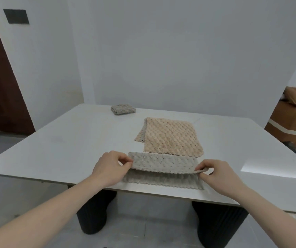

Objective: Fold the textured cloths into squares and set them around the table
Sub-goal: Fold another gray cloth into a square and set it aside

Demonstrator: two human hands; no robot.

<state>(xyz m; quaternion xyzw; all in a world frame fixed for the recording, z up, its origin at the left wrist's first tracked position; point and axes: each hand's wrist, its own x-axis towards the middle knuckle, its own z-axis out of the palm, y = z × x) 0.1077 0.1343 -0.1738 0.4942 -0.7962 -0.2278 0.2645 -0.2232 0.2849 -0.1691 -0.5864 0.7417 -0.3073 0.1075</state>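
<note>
I pinch the gray cloth [163, 162] at the tabletop's [54, 149] near edge. My left hand [110, 169] and right hand [218, 173] each have fingers squeezed on a top-layer corner. It looks soft, light and floppy, so corners are best.

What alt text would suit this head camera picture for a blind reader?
Two bare hands, left hand and right hand, pinch the corners of a grey textured cloth, folding it on a pale grey table. Beyond lie a peach textured cloth and a small folded grey square.
</note>
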